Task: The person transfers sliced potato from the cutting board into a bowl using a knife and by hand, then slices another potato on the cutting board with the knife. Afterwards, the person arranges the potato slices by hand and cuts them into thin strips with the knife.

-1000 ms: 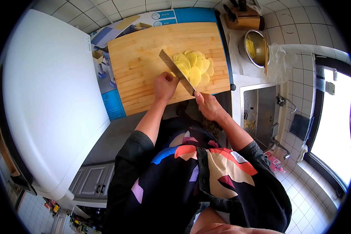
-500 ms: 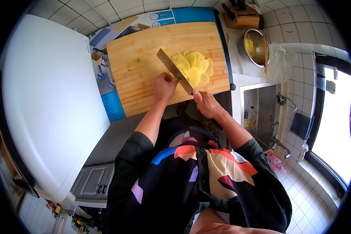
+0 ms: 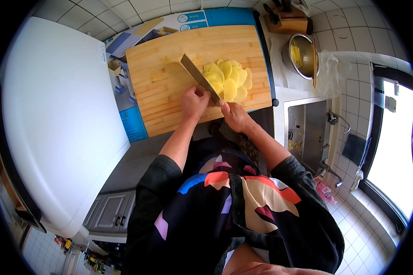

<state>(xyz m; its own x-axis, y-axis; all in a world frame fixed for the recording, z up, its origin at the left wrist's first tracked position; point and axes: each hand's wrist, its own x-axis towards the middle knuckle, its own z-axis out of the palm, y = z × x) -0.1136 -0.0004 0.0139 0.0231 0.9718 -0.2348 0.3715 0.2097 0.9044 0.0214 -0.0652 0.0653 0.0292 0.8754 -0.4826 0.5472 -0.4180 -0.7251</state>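
Note:
My right hand is wrapped around the handle end of a cleaver, whose broad blade slants up and left over the wooden cutting board. Close against the blade's left side, my left hand is closed with its fingers curled under. What its fingertips press on is hidden. A heap of thin, overlapping yellow slices, which look like potato slices, lies flat on the board just right of the blade.
A metal bowl with yellow pieces stands at the right, chopsticks across its rim. Behind it is a knife block. A sink lies to the right, and a large white appliance borders the left.
My right hand and the cleaver have shifted left and slightly up, away from the heap. My left hand stays almost in place, and the slices have not visibly moved.

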